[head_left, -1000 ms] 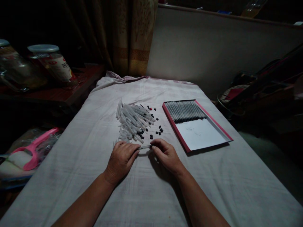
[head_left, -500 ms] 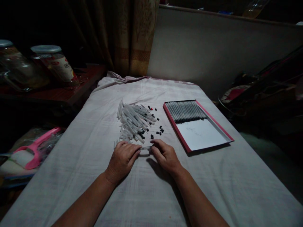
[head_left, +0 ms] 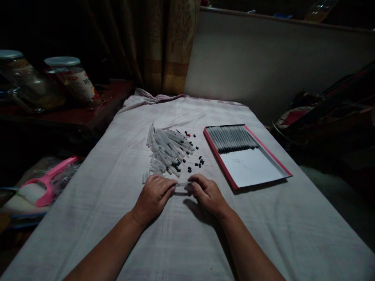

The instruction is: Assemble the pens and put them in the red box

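Observation:
A slim translucent pen [head_left: 183, 184] is held level just above the cloth, one end in each hand. My left hand [head_left: 154, 195] is closed around its left end. The thumb and fingers of my right hand [head_left: 207, 195] pinch the right end and hide its tip. Beyond my hands lies a loose heap of clear pen barrels [head_left: 168, 146]. Short clear caps [head_left: 154, 168] lie at the heap's near left, just past my left hand. Small black plugs [head_left: 201, 160] are scattered along its right side, with a single red plug [head_left: 189, 135] among them.
A shallow pink-edged box [head_left: 219, 162] on the right holds a row of black-ended pens [head_left: 234, 138] in its far half. A pale checked cloth [head_left: 181, 246] covers the table. Jars [head_left: 77, 84] stand on a dark side table at left, above a pink-handled item [head_left: 48, 183].
The whole view has shifted slightly, so everything sits a little further right. Both hands keep their grip on the pen, with little visible movement.

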{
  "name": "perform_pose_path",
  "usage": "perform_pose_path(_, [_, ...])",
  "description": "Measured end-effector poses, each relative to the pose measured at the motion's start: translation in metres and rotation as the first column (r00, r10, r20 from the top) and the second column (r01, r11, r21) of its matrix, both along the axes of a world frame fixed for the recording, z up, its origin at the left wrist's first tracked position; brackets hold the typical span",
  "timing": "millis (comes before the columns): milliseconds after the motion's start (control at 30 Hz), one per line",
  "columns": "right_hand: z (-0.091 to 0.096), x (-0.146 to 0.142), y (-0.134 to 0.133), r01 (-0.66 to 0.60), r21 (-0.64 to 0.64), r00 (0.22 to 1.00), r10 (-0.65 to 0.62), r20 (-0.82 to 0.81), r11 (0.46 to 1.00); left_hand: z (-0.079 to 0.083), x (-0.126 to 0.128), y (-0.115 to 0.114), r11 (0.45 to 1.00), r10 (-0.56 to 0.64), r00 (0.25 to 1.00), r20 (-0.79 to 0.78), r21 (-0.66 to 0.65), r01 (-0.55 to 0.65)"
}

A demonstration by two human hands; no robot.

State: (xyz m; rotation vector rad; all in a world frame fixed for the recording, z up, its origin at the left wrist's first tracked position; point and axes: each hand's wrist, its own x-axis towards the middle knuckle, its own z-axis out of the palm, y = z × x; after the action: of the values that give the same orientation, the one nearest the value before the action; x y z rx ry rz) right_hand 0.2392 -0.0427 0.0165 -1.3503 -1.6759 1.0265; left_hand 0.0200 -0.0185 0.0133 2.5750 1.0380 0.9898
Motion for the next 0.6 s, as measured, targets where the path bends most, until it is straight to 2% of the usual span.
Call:
perform_pose_path(100, [0.0013, 0.0014, -0.0006, -0.006, -0.009, 0.999, 0.006, -0.042, 1.0, 0.0, -0.0001, 0.0004, 1.0, 0.007, 1.0, 0.001, 0.005, -0.007])
perform_pose_path(233, [0.001, 0.0014, 0.0002, 0.019, 0.073, 0.997, -0.025, 0.078, 0.997, -0.0004, 0.0001, 0.0003, 1.0, -0.005, 1.0, -0.004, -0.008, 0.005])
perform_pose_path(400, [0.0023, 0.0034, -0.0003, -0.005, 0.043, 0.997, 0.002, 0.076, 0.999, -0.0023, -0.0002, 0.0003, 1.0, 0.0, 1.0, -0.023, -0.031, -0.001])
perform_pose_path(600, [0.002, 0.0056, -0.0002, -0.005, 0.064, 0.996, -0.001, 0.094, 0.998, -0.0032, -0.0004, 0.0, 0.999, 0.004, 1.0, -0.024, -0.034, -0.005])
